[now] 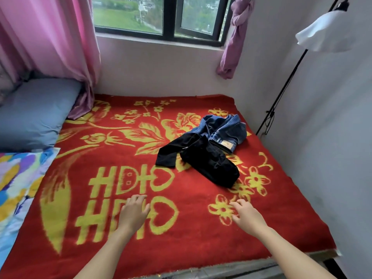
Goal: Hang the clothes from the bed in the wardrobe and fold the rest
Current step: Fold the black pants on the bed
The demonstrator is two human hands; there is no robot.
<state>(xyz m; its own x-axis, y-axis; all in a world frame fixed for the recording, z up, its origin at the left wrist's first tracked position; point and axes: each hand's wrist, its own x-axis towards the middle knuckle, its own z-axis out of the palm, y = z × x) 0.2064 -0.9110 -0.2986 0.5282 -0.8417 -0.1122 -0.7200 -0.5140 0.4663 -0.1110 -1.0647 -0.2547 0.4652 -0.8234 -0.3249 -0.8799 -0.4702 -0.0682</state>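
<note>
Clothes left on the bed (181,248) come down to two pieces: a black garment (209,164) and a pair of blue jeans (225,127), crumpled together and touching on the far right of the red and yellow blanket (120,148). Neither is folded. Both arms stretch over the blanket, short of the pile. The left hand (133,211) and the right hand (246,213) are empty, fingers loosely bent, gripping nothing. No wardrobe is in view, so what already hangs there cannot be told. Judging by the otherwise bare blanket, the job looks near its end, with these two pieces left to fold or hang.
</note>
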